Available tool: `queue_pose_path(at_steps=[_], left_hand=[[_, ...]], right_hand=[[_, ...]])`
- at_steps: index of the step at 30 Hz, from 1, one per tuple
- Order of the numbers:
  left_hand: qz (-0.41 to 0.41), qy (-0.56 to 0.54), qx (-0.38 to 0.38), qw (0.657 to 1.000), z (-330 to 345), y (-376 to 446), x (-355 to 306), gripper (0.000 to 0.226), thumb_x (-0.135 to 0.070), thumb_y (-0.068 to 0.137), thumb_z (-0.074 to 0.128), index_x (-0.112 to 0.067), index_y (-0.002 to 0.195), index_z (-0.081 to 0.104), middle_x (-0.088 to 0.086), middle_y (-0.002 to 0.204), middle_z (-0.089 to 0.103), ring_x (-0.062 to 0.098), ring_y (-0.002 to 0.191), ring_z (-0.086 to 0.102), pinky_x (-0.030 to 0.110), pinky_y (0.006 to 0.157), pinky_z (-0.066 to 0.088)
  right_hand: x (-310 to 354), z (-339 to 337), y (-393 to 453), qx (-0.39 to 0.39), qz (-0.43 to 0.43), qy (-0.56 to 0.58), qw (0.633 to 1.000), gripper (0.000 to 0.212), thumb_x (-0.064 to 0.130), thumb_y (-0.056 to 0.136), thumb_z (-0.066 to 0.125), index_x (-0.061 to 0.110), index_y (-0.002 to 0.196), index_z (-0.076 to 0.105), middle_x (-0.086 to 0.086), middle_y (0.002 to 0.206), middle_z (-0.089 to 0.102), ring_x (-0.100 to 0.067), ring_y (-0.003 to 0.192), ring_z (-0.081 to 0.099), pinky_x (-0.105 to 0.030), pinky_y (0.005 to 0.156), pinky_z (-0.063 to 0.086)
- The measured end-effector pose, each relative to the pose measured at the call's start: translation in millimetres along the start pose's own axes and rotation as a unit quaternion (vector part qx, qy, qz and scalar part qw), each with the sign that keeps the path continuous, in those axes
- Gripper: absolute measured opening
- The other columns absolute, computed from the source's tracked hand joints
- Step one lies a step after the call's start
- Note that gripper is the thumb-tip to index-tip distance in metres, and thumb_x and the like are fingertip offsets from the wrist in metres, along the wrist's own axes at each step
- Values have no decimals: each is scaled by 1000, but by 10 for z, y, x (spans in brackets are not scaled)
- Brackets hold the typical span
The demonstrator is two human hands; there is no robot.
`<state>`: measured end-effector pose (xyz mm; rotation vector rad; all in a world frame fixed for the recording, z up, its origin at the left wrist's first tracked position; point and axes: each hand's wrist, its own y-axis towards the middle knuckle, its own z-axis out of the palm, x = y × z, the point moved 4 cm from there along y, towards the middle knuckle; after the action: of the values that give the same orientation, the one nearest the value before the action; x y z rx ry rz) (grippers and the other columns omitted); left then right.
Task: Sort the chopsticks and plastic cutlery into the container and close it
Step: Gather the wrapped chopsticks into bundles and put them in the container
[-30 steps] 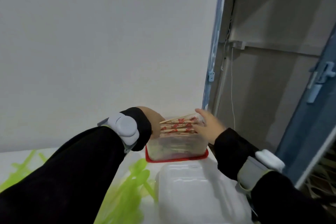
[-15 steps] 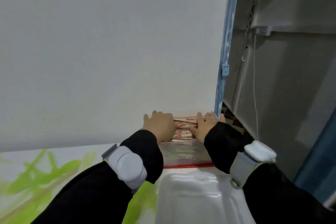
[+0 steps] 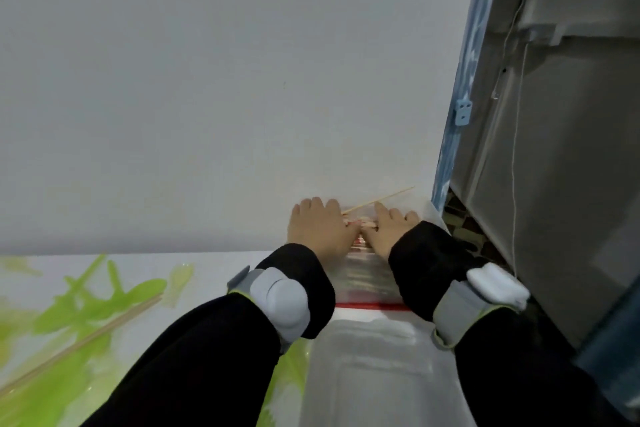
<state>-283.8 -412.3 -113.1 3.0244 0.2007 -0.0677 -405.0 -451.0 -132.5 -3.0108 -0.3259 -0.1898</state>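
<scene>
Against white wall, both hands' grips flat, pressing chopsticks [image 3: 360,220] into container [image 3: 367,282].

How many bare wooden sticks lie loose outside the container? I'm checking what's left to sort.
2 visible: one bare stick juts out behind the hands, against the wall; another lies on the green-patterned tabletop. Sleeves may hide more.

The wall [image 3: 207,80] is plain white. Below it, the table [image 3: 214,274] is white with a bright green leaf pattern. The box [image 3: 367,281] by the wall is clear with a red rim. The chopsticks [image 3: 360,224] on it are pale wood in red and white wrappers. Both sleeves [image 3: 207,357] are black, with grey and white wristbands [image 3: 277,298]. Right of the wall runs a blue frame [image 3: 464,80].
</scene>
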Motion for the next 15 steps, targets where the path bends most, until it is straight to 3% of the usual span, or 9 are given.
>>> queue_pose_path(at_steps=[2, 4, 6, 8, 11, 13, 15], left_hand=[[-5, 4, -69, 998, -58, -58, 2, 55, -52, 95, 33, -10, 127, 47, 15, 134, 45, 33, 131, 32, 47, 111, 19], [1, 1, -87, 996, -63, -89, -6, 50, -42, 96, 33, -12, 136, 39, 13, 146, 34, 30, 143, 14, 50, 115, 5], [25, -17, -83, 996, -68, -99, -26, 46, -30, 97, 34, -14, 140, 34, 11, 150, 29, 28, 146, 6, 50, 116, 1], [72, -28, -69, 995, -66, -85, -57, 46, -23, 96, 34, -17, 142, 32, 8, 150, 31, 25, 145, 12, 49, 116, 6], [113, -15, -8, 993, -21, -65, -85, 44, -33, 99, 28, -19, 140, 34, 5, 141, 41, 25, 135, 31, 47, 109, 22], [91, 4, 54, 994, 39, -51, -52, 52, -41, 99, 22, -18, 146, 23, 5, 151, 29, 25, 140, 21, 49, 112, 16], [56, -3, 112, 992, 98, -45, -25, 61, -47, 99, 19, -19, 152, 5, 3, 160, 4, 23, 147, 0, 51, 115, 0]], right_hand=[[-27, -63, -47, -33, 6, 25, 999, 65, 54, 93, 32, 16, 144, 21, -8, 147, 30, -34, 132, 28, -45, 110, 24], [-12, -144, -114, -73, 0, 23, 997, 59, 52, 91, 39, 15, 136, 32, -11, 139, 34, -34, 127, 31, -43, 107, 27], [12, -197, -172, -102, -13, 39, 994, 51, 48, 89, 45, 15, 127, 39, -11, 130, 37, -32, 121, 34, -41, 102, 30], [11, -244, -229, -122, -20, 61, 990, 47, 47, 87, 50, 15, 121, 42, -11, 124, 40, -31, 116, 37, -39, 98, 33], [-9, -276, -262, -154, -33, 43, 987, 52, 49, 85, 52, 17, 124, 42, -10, 128, 41, -29, 120, 36, -37, 103, 30], [-20, -199, -201, -93, -38, 23, 995, 64, 51, 90, 43, 16, 142, 29, -12, 147, 27, -29, 138, 22, -42, 114, 16], [-27, -70, -127, 20, -25, 6, 999, 72, 55, 95, 29, 16, 151, 6, -9, 159, 0, -27, 147, -2, -45, 117, 2]])
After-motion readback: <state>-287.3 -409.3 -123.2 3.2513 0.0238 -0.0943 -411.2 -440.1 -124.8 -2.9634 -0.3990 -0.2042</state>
